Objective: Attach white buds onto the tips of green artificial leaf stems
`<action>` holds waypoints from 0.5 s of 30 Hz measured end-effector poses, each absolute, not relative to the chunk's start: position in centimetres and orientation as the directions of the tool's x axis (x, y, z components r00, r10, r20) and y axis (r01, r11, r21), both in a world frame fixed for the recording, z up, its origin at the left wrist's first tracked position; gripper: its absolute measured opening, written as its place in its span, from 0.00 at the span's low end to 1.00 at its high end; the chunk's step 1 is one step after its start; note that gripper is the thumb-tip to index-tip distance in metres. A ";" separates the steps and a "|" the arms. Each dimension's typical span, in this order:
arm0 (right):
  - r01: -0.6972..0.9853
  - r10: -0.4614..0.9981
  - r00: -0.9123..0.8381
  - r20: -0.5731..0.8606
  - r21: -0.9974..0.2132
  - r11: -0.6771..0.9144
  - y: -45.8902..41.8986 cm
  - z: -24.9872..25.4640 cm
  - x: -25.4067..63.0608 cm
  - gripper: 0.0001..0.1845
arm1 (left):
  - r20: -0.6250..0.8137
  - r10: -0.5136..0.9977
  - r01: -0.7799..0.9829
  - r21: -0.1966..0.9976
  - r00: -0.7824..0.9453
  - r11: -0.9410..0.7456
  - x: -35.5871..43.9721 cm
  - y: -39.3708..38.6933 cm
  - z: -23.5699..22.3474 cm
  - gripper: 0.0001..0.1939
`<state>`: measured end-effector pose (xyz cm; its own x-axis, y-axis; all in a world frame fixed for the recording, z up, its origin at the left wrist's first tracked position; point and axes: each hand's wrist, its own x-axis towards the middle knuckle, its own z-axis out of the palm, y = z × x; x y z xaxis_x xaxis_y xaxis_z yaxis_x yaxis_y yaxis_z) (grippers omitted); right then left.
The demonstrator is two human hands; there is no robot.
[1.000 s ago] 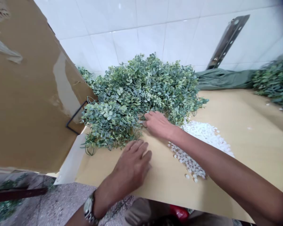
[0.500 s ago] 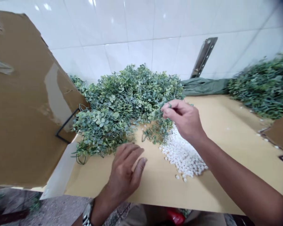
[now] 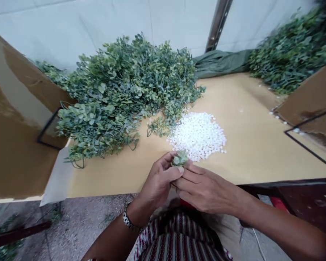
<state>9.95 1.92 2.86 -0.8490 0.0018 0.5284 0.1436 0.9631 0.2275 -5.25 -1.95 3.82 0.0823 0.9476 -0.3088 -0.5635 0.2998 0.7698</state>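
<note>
Close to my body, at the table's front edge, my left hand [image 3: 163,175] pinches a small sprig of artificial leaves [image 3: 180,158] between thumb and fingers. Pressed against it from the other side is my right hand [image 3: 203,186], its fingers closed around the lower part of the sprig, which they hide. Just beyond the hands lies a heap of small white plastic pieces [image 3: 199,134]. A large pile of artificial green foliage [image 3: 133,83] fills the left and back of the table, its loose wire-like stems poking out at the front.
Brown cardboard [image 3: 19,119] stands upright at the left, with a black wire frame [image 3: 47,130] against it. More foliage [image 3: 293,54] sits at the back right, behind another cardboard flap [image 3: 312,94]. Green cloth [image 3: 222,63] lies along the tiled wall near a metal upright [image 3: 218,23].
My right hand has brought the sprig from the foliage pile back towards my body. My left hand has come in from the table to meet it and now grips it too. The view has tilted down.
</note>
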 end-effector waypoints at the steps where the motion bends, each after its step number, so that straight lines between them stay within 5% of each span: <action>1: 0.152 0.018 -0.856 0.516 0.219 0.964 1.6 2.7 10.2 0.13 | -0.317 0.945 -0.550 0.775 0.086 0.310 -5.0 -2.1 3.7 0.18; 6: 0.167 0.115 -0.859 0.498 0.061 0.984 0.1 2.3 11.8 0.11 | -0.285 0.951 -0.558 0.772 0.123 0.304 -4.3 -2.4 2.5 0.13; 11: 0.235 0.447 -0.534 0.717 -0.383 0.894 0.1 2.6 13.5 0.16 | -0.135 0.974 -0.510 0.834 0.183 0.211 -4.5 -2.6 1.3 0.19; 15: 0.221 0.758 -0.409 0.508 -0.751 0.623 0.9 2.6 13.4 0.17 | -0.104 0.937 -0.491 0.830 0.333 0.266 -4.0 -2.6 0.7 0.23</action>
